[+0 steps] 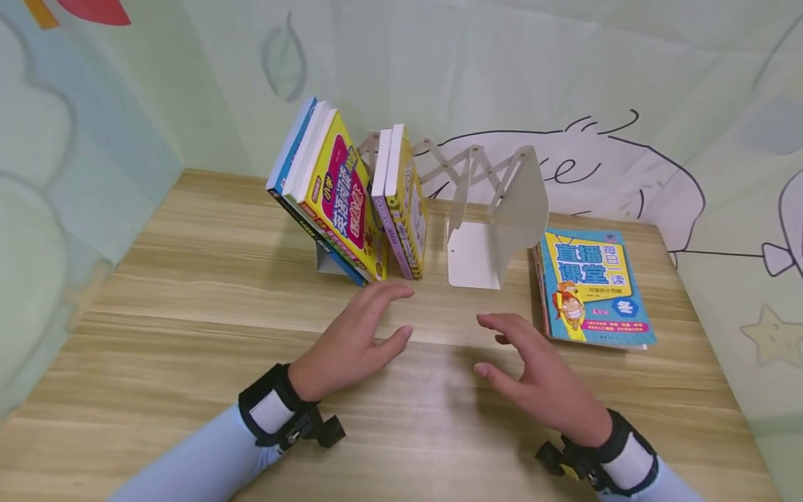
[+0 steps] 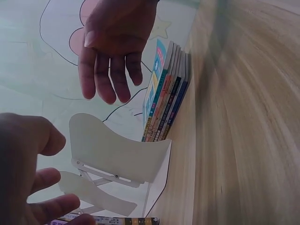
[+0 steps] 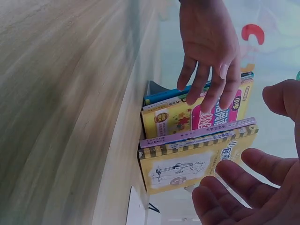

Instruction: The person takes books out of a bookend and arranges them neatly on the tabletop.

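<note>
Yellow and blue covers meet our eyes first: at the left, several large books (image 1: 345,195) lean leftward in a pale folding rack (image 1: 475,261), which stands on the wooden table (image 1: 188,328). Just in front of these books we see the left hand (image 1: 351,338), its fingers loosely extended and holding nothing; whether its fingertips touch them, we cannot tell. Next, two thinner books (image 1: 410,209), one with a purple spine, stand together in the rack, left of its curved end plate. Then we find the right hand (image 1: 539,376), also relaxed and gripping nothing. Farthest right, a blue-topped stack of booklets (image 1: 596,293) lies flat just beside the rack.
</note>
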Demonstrator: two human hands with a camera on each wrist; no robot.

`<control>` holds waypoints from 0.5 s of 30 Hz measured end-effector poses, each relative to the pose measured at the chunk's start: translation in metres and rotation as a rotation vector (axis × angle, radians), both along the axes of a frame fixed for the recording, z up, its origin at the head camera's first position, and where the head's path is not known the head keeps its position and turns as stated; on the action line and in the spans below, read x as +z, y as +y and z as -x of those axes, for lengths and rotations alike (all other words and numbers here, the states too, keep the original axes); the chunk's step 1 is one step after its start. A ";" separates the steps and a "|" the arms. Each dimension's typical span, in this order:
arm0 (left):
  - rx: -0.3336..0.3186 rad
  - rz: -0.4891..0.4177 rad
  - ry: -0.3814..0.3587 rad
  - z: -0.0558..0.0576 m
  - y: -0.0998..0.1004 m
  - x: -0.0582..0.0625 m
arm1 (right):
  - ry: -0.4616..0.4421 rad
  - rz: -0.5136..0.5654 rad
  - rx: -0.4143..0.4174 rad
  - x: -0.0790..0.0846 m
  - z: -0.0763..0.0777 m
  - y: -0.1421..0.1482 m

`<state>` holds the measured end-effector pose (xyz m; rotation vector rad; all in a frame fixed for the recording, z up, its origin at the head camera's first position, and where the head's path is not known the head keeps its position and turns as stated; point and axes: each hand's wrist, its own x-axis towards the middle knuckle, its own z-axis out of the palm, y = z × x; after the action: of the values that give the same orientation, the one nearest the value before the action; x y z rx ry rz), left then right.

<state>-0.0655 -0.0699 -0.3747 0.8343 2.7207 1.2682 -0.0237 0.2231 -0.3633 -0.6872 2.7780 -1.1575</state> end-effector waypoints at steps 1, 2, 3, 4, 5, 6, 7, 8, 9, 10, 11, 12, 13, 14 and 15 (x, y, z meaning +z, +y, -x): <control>-0.001 0.000 0.001 0.000 0.000 0.000 | 0.003 0.002 0.001 0.000 0.000 -0.001; -0.001 0.002 0.003 0.000 0.000 -0.001 | 0.005 0.002 0.001 0.000 0.000 -0.001; -0.002 0.003 0.004 0.000 0.000 -0.001 | 0.005 0.002 0.001 -0.001 0.000 -0.001; -0.002 0.005 0.007 0.000 0.000 -0.001 | 0.004 -0.002 -0.001 -0.001 0.000 -0.002; 0.000 0.009 0.011 -0.001 0.000 -0.001 | 0.003 -0.005 -0.002 -0.002 0.000 -0.002; -0.001 0.013 0.019 0.000 0.000 -0.001 | -0.001 -0.009 -0.004 -0.002 0.000 -0.002; 0.000 0.018 0.034 0.000 0.000 0.000 | -0.005 -0.012 -0.006 -0.002 -0.001 -0.001; 0.003 0.029 0.055 0.001 0.000 0.001 | -0.009 -0.013 -0.007 -0.003 -0.001 -0.001; 0.006 0.043 0.087 0.002 0.000 0.002 | -0.013 -0.015 -0.010 -0.003 -0.001 -0.001; 0.008 0.059 0.125 0.003 0.001 0.003 | -0.016 -0.018 -0.013 -0.004 -0.001 0.000; 0.009 0.075 0.169 0.005 0.001 0.004 | -0.018 -0.018 -0.014 -0.004 -0.001 0.000; 0.011 0.092 0.217 0.007 0.002 0.006 | -0.018 -0.020 -0.015 -0.005 -0.002 0.001; 0.017 0.111 0.265 0.010 0.003 0.008 | -0.014 -0.021 -0.014 -0.006 -0.002 0.002; 0.024 0.126 0.308 0.012 0.003 0.010 | -0.007 -0.022 -0.012 -0.006 -0.002 0.002; 0.030 0.133 0.350 0.015 0.004 0.012 | -0.001 -0.023 -0.010 -0.007 -0.002 0.003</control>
<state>-0.0808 -0.0658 -0.3628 1.0959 3.0525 1.0130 -0.0214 0.2259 -0.3703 -0.6719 2.7925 -1.1258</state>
